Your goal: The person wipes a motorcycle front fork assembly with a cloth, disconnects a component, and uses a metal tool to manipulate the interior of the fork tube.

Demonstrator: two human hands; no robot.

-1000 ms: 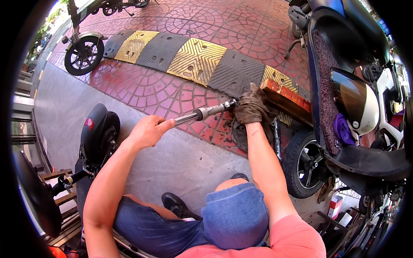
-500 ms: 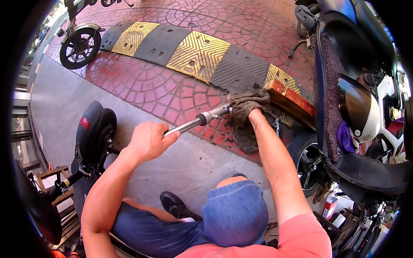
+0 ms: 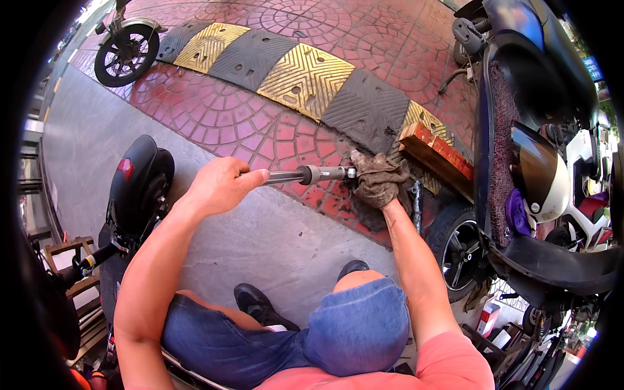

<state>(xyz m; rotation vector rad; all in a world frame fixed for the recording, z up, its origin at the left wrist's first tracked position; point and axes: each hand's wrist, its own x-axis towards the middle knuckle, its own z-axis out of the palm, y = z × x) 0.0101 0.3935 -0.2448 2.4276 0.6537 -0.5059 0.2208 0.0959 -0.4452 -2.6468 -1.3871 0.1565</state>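
My left hand [image 3: 227, 182] is closed around the near end of a long chrome rod [image 3: 276, 177] with a grey cylindrical fitting [image 3: 315, 174]. My right hand [image 3: 380, 188] holds a dirty brown rag [image 3: 383, 174] at the rod's far end, its fingers mostly hidden by the cloth. Beside it, a second metal tube [image 3: 417, 205] stands near a worn orange-brown wooden beam [image 3: 435, 156], with more dark cloth on the red paving below.
Yellow and black rubber bump [image 3: 305, 81] beyond my hands. Parked scooter [image 3: 546, 260] with helmet [image 3: 546, 169] and front wheel on the right; two-wheeler [image 3: 127, 55] at upper left; black seat [image 3: 133, 188] and wooden slats by my left arm. My shoes are on grey concrete [image 3: 208, 240].
The rod swings to lie flatter across the view. My left hand moves down slightly, then up; my right hand with the rag shifts a little and now sits lower than a second ago.
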